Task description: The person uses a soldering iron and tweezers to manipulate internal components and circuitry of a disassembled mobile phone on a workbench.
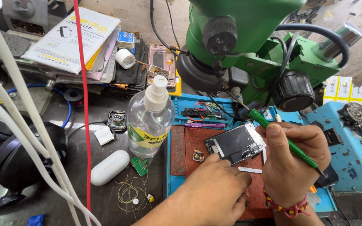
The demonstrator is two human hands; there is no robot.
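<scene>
My right hand (292, 161) grips a green-handled tool (282, 138) whose thin metal tip points up toward the green microscope (248, 37). That hand also steadies the right edge of an opened phone (235, 144), tilted above a red-brown work mat (191, 146). My left hand (214, 188) rests on the mat with its fingertips at the phone's lower edge. A small circuit part (198, 156) lies on the mat just left of the phone. A thin white strip (250, 170) lies between my hands.
A clear spray bottle (151, 121) stands left of the mat. Near it lie a white earbud case (109, 167), a small green board (139, 165) and coiled wire (130, 192). Stacked packages and phone parts (72, 42) fill the back left. A blue holder (348, 142) sits at right.
</scene>
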